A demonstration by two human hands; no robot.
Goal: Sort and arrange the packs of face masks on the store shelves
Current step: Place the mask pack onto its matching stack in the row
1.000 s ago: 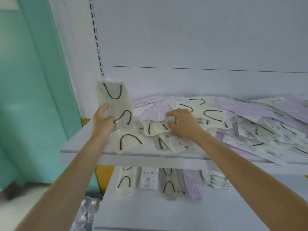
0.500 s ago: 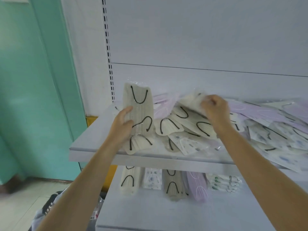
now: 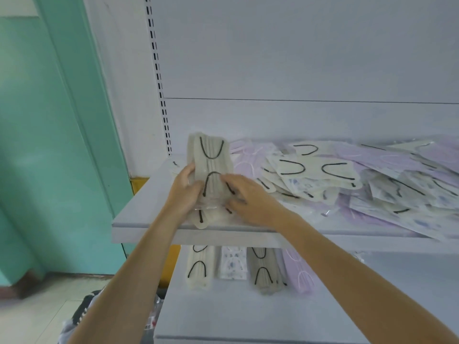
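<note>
I see both hands on one bundle at the left end of the upper shelf. My left hand grips the beige mask packs from their left side, fingers curled behind and thumb on the front. My right hand comes in from the right with its fingers bent over the lower front of the same bundle and the thumb tucked beneath, pinching it; motion blur hides how firmly. The bundle stands nearly upright, its black ear loops facing me and its lower end touching the shelf close to the near edge. Just right of it, a loose heap of mask packs in cream, lilac and printed white sprawls across the shelf to the far right. On the lower shelf, four packs lie side by side under the upper one: a cream pack, a printed white pack, a grey-beige pack and a lilac pack. A teal wall fills the left.
</note>
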